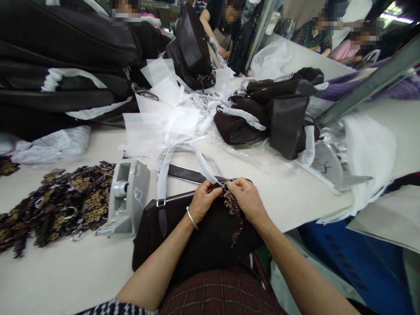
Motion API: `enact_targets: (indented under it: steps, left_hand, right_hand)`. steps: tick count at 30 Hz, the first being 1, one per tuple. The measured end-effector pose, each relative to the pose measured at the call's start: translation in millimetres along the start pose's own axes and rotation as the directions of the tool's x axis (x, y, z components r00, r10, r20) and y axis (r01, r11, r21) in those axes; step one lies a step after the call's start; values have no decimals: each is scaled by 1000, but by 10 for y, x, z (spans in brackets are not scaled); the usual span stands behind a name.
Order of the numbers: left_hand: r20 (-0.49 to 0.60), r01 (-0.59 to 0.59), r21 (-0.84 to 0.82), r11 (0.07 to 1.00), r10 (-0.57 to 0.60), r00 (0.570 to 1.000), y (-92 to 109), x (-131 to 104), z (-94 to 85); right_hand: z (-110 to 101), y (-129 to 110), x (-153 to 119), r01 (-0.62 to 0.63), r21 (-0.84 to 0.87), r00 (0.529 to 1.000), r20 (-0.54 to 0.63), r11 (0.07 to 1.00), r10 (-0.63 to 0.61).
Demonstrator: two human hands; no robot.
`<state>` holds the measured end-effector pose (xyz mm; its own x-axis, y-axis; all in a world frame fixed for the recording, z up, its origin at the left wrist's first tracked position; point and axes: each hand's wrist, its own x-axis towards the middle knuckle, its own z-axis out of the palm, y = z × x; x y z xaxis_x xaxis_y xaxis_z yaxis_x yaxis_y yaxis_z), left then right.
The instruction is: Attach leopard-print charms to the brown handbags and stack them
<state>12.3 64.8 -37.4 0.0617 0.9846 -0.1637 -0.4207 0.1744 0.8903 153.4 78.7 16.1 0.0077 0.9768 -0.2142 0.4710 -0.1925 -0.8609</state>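
Note:
A dark brown handbag point(197, 249) lies at the table's front edge, its handles point(203, 162) wrapped in white paper. Over its top edge, my left hand point(204, 199) and my right hand point(246, 197) meet with fingers pinched at a handle's right end. From between them hangs a patterned bag charm point(233, 205) with a dark twisted tail. My right fingers close on the charm's top; my left thumb and forefinger pinch right beside it, at the handle end. The exact spot they grip is hidden by the fingers.
Several similar charms point(65, 205) are heaped at the left, beside a grey tape dispenser point(129, 197). White paper sheets point(164, 127) lie behind the bag. More dark bags point(288, 118) stand at the back right, with stacked ones point(65, 43) at the left. Other people work beyond the table.

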Motion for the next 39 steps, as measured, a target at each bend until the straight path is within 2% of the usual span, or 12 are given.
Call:
enact_targets:
  steps: [6, 9, 11, 13, 16, 18, 21, 23, 25, 32, 35, 39]
  left_hand:
    - [-43, -16, -5, 1000, 16, 999, 14, -35, -9]
    - [-45, 18, 22, 1000, -17, 999, 62, -81, -18]
    - [-13, 52, 30, 998, -51, 999, 104, -118, -38]
    - [18, 80, 37, 996, -80, 997, 139, -148, -68]
    - [22, 106, 58, 993, -107, 994, 148, -150, -104]
    - [4, 127, 90, 988, -128, 992, 119, -118, -107]
    - [-10, 126, 198, 972, -126, 992, 58, -47, -75]
    - [-23, 106, 299, 948, -104, 994, 39, -11, -50]
    - [-54, 80, 432, 898, -62, 997, 52, -1, -37]
    - [-62, -62, 841, 538, 210, 976, 333, -114, -6]
    - [66, -217, 890, 401, 356, 932, 528, -73, 150]
    - [314, -400, 865, 305, 293, 903, 677, 312, 568]
  right_hand:
    - [-163, -99, -231, -197, 199, 940, 316, 960, 127]
    - [-154, -124, -458, -262, 239, 914, 374, 935, 160]
    - [-135, -130, -618, -238, 198, 894, 427, 951, 135]
    - [-152, -144, -740, -173, 129, 832, 550, 976, 75]
    - [-320, -168, -737, -87, 60, 773, 634, 994, 29]
    - [-532, -151, -566, -66, 46, 845, 534, 997, 31]
    - [-911, -22, -114, 46, -48, 978, 204, 998, -35]
    - [-1125, 124, 226, 116, -284, 991, -28, 952, -129]
    - [-1261, 292, 526, 107, -507, 970, -136, 855, -202]
    - [-1313, 812, 1030, -21, -704, 975, -171, 709, -141]
    - [-1314, 963, 1083, 0, -722, 985, -119, 691, -124]
    - [-1344, 1055, 1113, 47, -720, 985, -80, 692, -150]
